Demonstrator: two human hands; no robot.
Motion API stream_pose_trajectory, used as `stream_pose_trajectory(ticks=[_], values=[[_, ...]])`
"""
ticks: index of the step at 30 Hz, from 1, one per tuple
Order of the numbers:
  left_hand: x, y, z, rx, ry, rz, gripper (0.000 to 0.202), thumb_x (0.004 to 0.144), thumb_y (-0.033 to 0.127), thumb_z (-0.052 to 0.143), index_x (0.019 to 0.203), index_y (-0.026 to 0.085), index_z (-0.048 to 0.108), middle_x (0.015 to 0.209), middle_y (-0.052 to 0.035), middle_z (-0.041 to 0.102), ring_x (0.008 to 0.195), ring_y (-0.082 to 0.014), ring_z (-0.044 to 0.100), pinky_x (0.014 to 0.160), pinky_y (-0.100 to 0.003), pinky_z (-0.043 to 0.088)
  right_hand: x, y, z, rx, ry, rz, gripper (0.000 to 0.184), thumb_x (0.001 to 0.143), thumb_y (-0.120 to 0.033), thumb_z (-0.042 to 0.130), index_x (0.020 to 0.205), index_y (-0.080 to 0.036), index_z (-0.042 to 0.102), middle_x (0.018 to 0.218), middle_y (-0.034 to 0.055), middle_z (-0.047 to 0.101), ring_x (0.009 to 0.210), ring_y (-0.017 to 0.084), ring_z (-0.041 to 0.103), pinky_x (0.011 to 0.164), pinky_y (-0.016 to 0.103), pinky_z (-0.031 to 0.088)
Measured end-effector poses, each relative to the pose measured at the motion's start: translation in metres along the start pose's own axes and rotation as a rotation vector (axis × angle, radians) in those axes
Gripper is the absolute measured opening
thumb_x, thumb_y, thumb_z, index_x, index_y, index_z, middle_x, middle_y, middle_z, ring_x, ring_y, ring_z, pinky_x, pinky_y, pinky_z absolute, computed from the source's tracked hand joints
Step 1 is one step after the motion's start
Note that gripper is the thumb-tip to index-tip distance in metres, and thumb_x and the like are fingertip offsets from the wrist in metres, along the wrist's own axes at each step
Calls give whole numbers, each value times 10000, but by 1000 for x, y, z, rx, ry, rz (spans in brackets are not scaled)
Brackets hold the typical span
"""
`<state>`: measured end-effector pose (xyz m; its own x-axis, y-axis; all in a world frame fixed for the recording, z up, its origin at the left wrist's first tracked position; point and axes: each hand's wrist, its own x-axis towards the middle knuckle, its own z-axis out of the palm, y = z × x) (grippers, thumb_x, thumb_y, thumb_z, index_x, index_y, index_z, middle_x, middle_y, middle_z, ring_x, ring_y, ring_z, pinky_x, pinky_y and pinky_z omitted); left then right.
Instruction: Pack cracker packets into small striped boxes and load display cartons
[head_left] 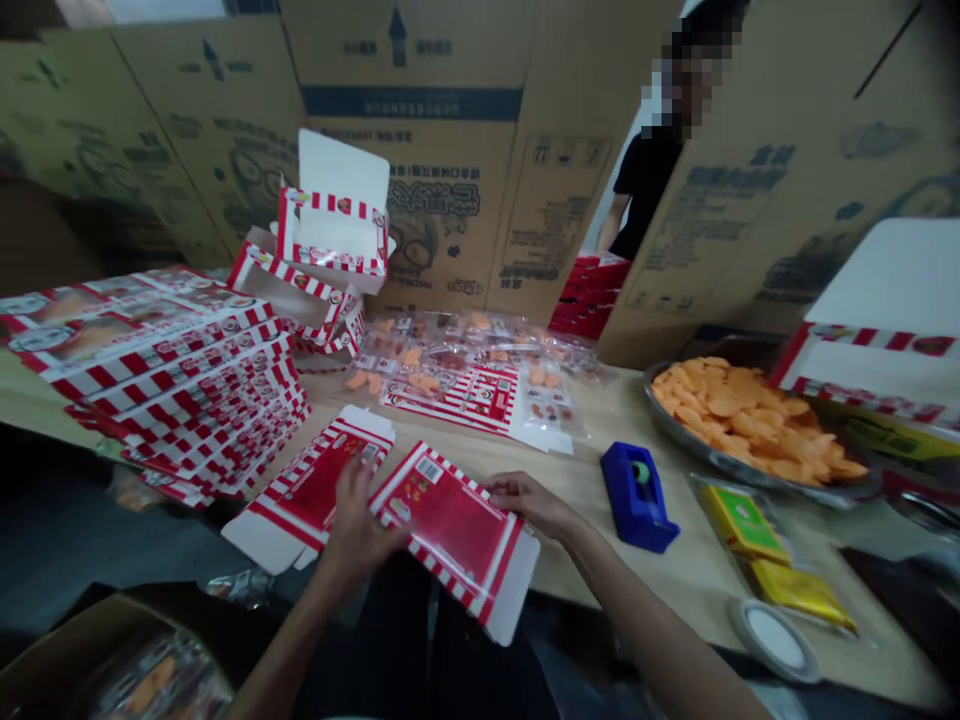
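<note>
A flat, unfolded red-and-white striped carton [457,530] lies at the near edge of the wooden table [585,560]. My left hand [360,525] presses down on its left end with fingers curled over the edge. My right hand [529,500] grips the carton's far right edge with bent fingers. A second flat carton [307,490] lies just left of it, partly under my left hand.
A stack of flat cartons [172,380] fills the left. Folded open boxes [330,240] stand behind. Clear snack bags [465,370] lie mid-table. A blue tape dispenser [637,495], a metal tray of orange chips [750,420], sachets [772,555] and a tape roll [772,640] sit right. A person [652,170] stands behind.
</note>
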<state>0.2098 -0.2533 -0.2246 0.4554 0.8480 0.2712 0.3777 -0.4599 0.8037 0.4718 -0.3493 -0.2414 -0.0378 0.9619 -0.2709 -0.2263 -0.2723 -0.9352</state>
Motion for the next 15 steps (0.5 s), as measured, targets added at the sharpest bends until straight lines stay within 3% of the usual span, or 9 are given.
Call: stream_pose_trajectory(ticks=[2, 4, 6, 8, 10, 13, 15], values=[[-4, 6, 3, 279, -377, 206, 1118, 501, 634, 780, 1429, 155, 382, 1531, -241, 230, 1421, -454, 111, 1116, -643, 138, 17, -7, -11, -113, -91, 42, 401, 627, -386, 787, 931, -131, 729, 774, 32, 704, 616, 116, 579, 640, 239, 448], [0, 15, 14, 449, -732, 309, 1304, 424, 676, 792, 1492, 154, 254, 1552, -265, 94, 1416, -479, -5, 1086, -700, 28, 36, -14, -18, -247, -198, 44, 391, 628, -393, 760, 921, -135, 738, 729, 19, 687, 588, 105, 542, 605, 227, 426], [7, 20, 28, 541, -907, 328, 1396, 400, 685, 793, 1510, 130, 154, 1535, -294, 8, 1400, -492, -62, 1043, -736, -39, 57, -18, -20, -418, -292, 6, 368, 628, -395, 728, 891, -138, 744, 687, 7, 665, 573, 102, 509, 578, 222, 408], [16, 18, 43, 567, -929, 318, 1394, 423, 667, 799, 1509, 105, 130, 1516, -323, 15, 1394, -501, -44, 1028, -740, -69, 78, -22, -20, -589, -323, -51, 329, 641, -387, 688, 847, -135, 741, 655, 1, 643, 567, 107, 489, 561, 225, 401], [20, 7, 56, 550, -877, 301, 1228, 555, 623, 772, 1499, 93, 191, 1499, -345, 115, 1396, -501, 66, 1048, -731, -27, 103, -27, -19, -730, -286, -107, 269, 676, -358, 640, 781, -126, 726, 622, -1, 617, 560, 111, 476, 553, 227, 396], [17, -21, 76, 573, -755, 331, 784, 783, 443, 673, 1442, 146, 367, 1448, -329, 303, 1341, -499, 292, 1017, -754, 170, 148, -42, -15, -907, -144, -234, 198, 744, -263, 556, 761, -121, 692, 676, 19, 631, 632, 136, 521, 613, 243, 418], [10, -42, 92, 654, -589, 455, 647, 834, 308, 642, 1422, 207, 391, 1406, -293, 403, 1275, -462, 430, 958, -727, 321, 183, -56, -6, -1016, -61, -328, 201, 782, -205, 505, 817, -121, 685, 772, 51, 663, 735, 166, 568, 686, 267, 441]])
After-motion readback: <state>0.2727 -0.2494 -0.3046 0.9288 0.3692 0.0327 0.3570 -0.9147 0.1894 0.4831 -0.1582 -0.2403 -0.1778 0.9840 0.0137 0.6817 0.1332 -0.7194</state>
